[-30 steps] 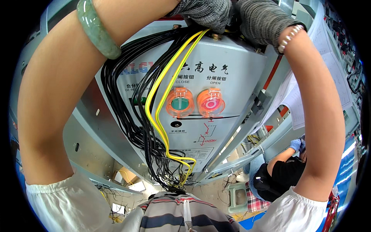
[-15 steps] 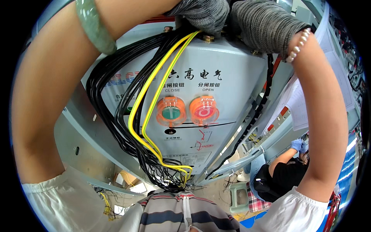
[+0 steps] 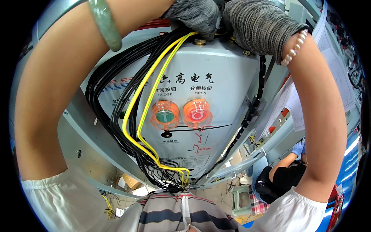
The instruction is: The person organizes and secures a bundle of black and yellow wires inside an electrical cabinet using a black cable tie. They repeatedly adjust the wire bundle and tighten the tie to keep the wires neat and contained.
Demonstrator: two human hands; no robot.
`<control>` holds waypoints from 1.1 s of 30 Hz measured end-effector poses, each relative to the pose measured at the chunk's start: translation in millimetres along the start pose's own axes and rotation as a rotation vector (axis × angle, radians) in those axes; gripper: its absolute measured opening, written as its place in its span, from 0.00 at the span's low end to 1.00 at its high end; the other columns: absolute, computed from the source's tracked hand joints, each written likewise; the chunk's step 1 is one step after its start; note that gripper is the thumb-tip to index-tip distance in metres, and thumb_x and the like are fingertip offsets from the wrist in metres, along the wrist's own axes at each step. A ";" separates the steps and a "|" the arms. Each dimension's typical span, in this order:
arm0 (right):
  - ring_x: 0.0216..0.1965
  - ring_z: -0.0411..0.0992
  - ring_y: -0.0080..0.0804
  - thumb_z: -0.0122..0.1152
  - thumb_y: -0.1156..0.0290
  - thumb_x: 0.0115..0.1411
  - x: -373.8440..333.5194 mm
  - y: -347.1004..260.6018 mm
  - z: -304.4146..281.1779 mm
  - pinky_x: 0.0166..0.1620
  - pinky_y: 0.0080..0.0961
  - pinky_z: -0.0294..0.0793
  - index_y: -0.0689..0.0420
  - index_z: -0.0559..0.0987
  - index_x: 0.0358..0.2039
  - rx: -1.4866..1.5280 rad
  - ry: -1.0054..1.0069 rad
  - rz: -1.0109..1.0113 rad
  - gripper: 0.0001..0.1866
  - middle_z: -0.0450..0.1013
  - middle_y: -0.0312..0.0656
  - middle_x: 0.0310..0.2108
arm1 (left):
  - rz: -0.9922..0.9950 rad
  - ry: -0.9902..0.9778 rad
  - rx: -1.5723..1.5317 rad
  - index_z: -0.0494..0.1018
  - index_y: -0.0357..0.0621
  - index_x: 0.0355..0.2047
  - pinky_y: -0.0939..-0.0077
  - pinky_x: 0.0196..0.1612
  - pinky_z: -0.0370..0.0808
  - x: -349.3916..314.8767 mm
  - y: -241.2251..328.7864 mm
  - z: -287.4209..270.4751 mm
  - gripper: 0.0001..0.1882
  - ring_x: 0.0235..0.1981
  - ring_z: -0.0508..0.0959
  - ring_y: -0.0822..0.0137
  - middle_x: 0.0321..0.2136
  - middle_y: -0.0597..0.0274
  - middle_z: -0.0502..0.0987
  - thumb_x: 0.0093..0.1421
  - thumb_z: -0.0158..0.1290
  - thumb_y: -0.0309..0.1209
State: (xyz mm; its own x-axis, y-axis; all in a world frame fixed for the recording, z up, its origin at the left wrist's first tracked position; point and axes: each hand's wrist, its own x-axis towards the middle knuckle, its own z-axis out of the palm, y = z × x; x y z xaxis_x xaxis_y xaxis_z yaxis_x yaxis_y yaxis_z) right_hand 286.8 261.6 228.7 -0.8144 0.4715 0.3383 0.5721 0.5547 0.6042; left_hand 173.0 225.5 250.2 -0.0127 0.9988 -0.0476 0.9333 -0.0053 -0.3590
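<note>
At the upper edge, my left hand [image 3: 197, 17] in a grey knit glove is by the top of a black wire bundle [image 3: 94, 79]. Beside it, my right hand [image 3: 261, 29], gloved alike, reaches over the far top edge of the light grey metal cabinet [image 3: 228, 73]. The fingers of both hands are hidden, so what they hold does not show. Two yellow-green wires [image 3: 129, 112] run with the black ones down the cabinet front. A brass-coloured bolt [image 3: 199, 42] sits just below my left hand. The front carries a green push button [image 3: 165, 116] and a red push button [image 3: 198, 113] under clear covers.
A black wrapped cable [image 3: 253, 106] runs down the cabinet's right side. Paper sheets [image 3: 295, 110] hang to the right. Lower right, a co-worker [image 3: 284, 172] in a black top and blue gloves sits near a grey-green stool [image 3: 241, 199]. Loose wires lie on the floor.
The cabinet front has shifted slightly left in view. Both my gloved hands have moved a little to the left with it and stay at the top edge.
</note>
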 end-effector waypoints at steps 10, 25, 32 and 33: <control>0.32 0.77 0.44 0.62 0.61 0.49 3.5 5.1 14.9 0.36 0.36 0.77 0.61 0.82 0.29 0.042 0.210 -0.116 0.15 0.78 0.50 0.28 | -0.048 -0.105 0.170 0.74 0.41 0.42 0.63 0.43 0.71 8.5 4.5 -5.2 0.22 0.36 0.76 0.56 0.38 0.53 0.78 0.57 0.46 0.45; 0.32 0.77 0.39 0.59 0.74 0.53 -1.6 -0.5 26.4 0.40 0.33 0.77 0.58 0.82 0.33 0.070 0.242 0.026 0.08 0.77 0.48 0.28 | 0.024 0.341 0.094 0.63 0.46 0.59 0.66 0.49 0.76 -87.5 -5.9 43.4 0.46 0.40 0.79 0.57 0.41 0.51 0.77 0.38 0.69 0.34; 0.33 0.77 0.39 0.58 0.74 0.53 -0.4 -5.7 20.9 0.40 0.33 0.78 0.57 0.81 0.36 0.073 0.194 0.050 0.10 0.77 0.48 0.27 | -0.214 0.182 0.092 0.62 0.47 0.60 0.66 0.49 0.75 -101.5 -4.1 41.9 0.40 0.40 0.79 0.57 0.42 0.49 0.77 0.45 0.64 0.31; 0.33 0.77 0.39 0.58 0.74 0.53 1.3 -7.4 20.9 0.40 0.33 0.78 0.57 0.81 0.36 0.072 0.188 0.048 0.10 0.77 0.48 0.27 | -0.221 0.170 0.075 0.62 0.47 0.60 0.66 0.49 0.75 -101.8 -4.9 45.4 0.40 0.40 0.79 0.57 0.42 0.49 0.77 0.46 0.63 0.31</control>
State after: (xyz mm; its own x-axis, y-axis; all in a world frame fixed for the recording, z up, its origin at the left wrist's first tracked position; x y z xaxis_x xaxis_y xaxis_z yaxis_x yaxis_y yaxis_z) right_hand 283.5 272.5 209.6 -0.7860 0.3661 0.4982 0.6106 0.5856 0.5331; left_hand 153.4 121.7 214.5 -0.1470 0.9699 0.1941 0.8853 0.2165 -0.4116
